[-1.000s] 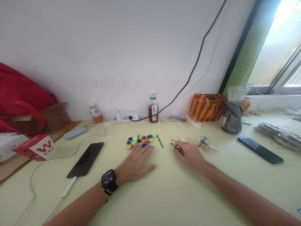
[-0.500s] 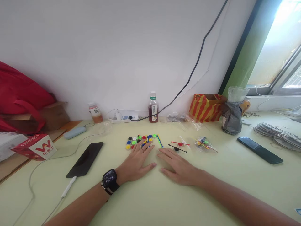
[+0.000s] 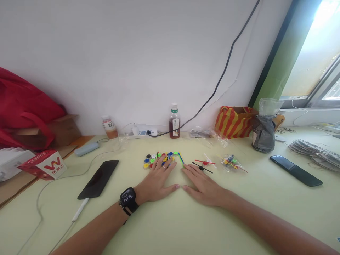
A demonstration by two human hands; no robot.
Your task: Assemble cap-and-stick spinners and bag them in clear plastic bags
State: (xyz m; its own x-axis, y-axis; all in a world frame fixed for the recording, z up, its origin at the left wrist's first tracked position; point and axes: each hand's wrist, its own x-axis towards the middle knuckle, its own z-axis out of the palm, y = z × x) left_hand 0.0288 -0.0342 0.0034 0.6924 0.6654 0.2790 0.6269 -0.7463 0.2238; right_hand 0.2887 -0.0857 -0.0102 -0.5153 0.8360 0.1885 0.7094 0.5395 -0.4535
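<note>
My left hand [image 3: 158, 182] lies palm down on the table with its fingers spread. Its fingertips partly cover a cluster of small round coloured discs [image 3: 147, 160], among which some thin arrow pieces show. Flat on the tabletop, my right hand [image 3: 202, 186] has its fingers stretched forward and nothing in it. Just beyond its fingertips are a blue-and-green stick piece [image 3: 181, 158] and a black arrow spinner [image 3: 202, 168]. A red arrow spinner [image 3: 205, 163] and a white arrow piece [image 3: 207, 158] lie a little farther off. The two thumb tips are close together, with a narrow gap.
To the right sit a clear bag of coloured arrow pieces [image 3: 231, 163] and a dark green phone [image 3: 295, 170]. A black phone [image 3: 98, 179] on a cable lies left. Along the wall stand a dark drink bottle [image 3: 174, 122], a power strip [image 3: 142, 133] and a striped bag [image 3: 233, 122].
The whole view has shifted slightly, so things appear a little farther right. Both hands stay flat on the table, their thumb tips slightly closer together.
</note>
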